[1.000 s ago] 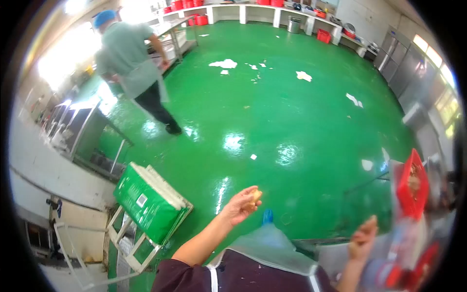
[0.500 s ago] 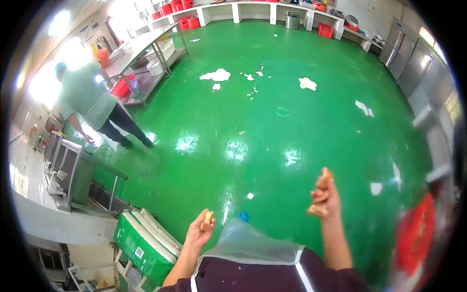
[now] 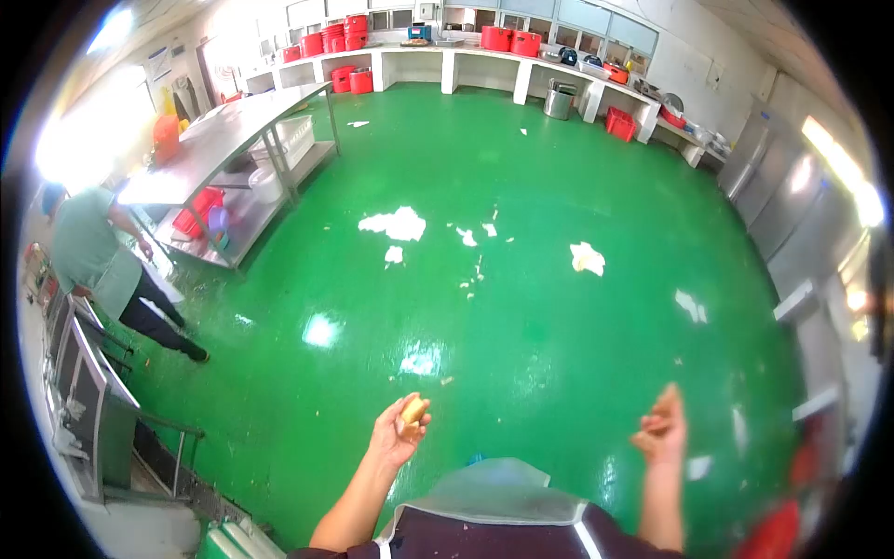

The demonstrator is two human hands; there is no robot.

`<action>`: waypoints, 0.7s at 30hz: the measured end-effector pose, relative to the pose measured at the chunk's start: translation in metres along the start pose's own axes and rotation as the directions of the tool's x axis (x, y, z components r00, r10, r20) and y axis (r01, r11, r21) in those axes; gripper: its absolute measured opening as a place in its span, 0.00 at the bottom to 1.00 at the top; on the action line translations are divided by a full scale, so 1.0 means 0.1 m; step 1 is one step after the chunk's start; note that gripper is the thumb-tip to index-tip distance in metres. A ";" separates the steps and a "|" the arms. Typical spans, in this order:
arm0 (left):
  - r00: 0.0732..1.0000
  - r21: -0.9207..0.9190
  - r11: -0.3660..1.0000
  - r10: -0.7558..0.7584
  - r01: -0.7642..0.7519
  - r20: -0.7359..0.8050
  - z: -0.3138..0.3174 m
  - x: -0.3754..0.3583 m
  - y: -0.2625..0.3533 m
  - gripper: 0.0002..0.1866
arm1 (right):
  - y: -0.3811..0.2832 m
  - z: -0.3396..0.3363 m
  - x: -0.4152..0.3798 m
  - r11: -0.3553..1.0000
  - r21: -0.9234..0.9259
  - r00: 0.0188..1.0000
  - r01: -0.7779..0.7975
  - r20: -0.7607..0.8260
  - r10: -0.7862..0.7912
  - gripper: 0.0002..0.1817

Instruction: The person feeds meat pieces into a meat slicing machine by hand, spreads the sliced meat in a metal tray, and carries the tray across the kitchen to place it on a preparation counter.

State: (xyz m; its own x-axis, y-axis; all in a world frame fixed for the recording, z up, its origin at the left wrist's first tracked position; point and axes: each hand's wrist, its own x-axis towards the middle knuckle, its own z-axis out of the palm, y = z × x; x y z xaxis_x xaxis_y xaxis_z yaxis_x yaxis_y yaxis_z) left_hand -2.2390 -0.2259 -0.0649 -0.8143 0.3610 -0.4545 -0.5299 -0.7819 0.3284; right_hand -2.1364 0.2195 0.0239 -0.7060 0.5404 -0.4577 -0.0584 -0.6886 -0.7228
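My left hand [image 3: 397, 436] is raised over the green floor, its fingers closed around a small yellow-brown piece that looks like bread [image 3: 411, 415]. Off to the right, my right hand [image 3: 662, 430] is also held out over the floor. Its fingers are curled and somewhat blurred, with brownish patches near the fingertips; I cannot make out what is in them. A translucent apron [image 3: 484, 494] covers my dark top between the two arms.
White scraps [image 3: 395, 224] lie scattered on the wet, shiny green floor [image 3: 521, 326]. A person in a light green top [image 3: 93, 252] stands at the left, beside a steel table [image 3: 228, 130]. Red tubs [image 3: 497, 38] line the back counter; steel cabinets [image 3: 792, 186] stand at the right.
The view has tilted up and shifted. My right hand has moved right and lower in view; the brown pieces seen in it earlier are no longer distinct. The left hand still holds its piece.
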 end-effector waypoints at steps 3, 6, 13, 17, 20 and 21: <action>0.998 -0.039 0.999 0.013 -0.011 0.068 0.46 1.04 0.42 0.16 | -0.01 0.39 0.75 0.992 -0.073 0.987 0.103 -0.116 -0.111 0.15; 0.999 -0.038 0.999 0.029 -0.028 0.032 0.73 1.85 0.84 0.16 | 0.12 1.09 1.62 0.997 -0.021 0.985 0.073 -0.157 -0.076 0.15; 0.960 -0.047 0.983 0.164 -0.179 -0.227 1.02 2.99 2.10 0.11 | 0.74 3.54 3.54 0.982 -0.102 0.957 -0.160 0.227 0.180 0.16; 0.918 -0.135 0.952 0.220 -0.276 -0.330 0.72 3.80 2.75 0.11 | 1.05 5.19 4.42 0.958 -0.122 0.879 -0.259 0.382 0.286 0.14; 0.931 -0.195 0.952 0.165 -0.236 -0.325 0.51 4.51 3.25 0.11 | 1.32 6.02 5.04 0.957 -0.153 0.886 -0.245 0.366 0.286 0.14; 0.948 -0.223 0.949 0.159 -0.225 -0.277 0.56 4.92 3.54 0.11 | 1.34 6.34 5.30 0.962 -0.144 0.896 -0.234 0.352 0.270 0.14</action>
State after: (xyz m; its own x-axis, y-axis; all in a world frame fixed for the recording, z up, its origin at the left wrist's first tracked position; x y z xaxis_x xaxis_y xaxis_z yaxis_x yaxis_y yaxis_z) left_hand -2.8401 -0.2972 -0.1261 -0.7905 0.0767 -0.6076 -0.2670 -0.9361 0.2291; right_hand -2.9652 0.1070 0.0127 -0.8969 0.1279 -0.4234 0.2102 -0.7191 -0.6624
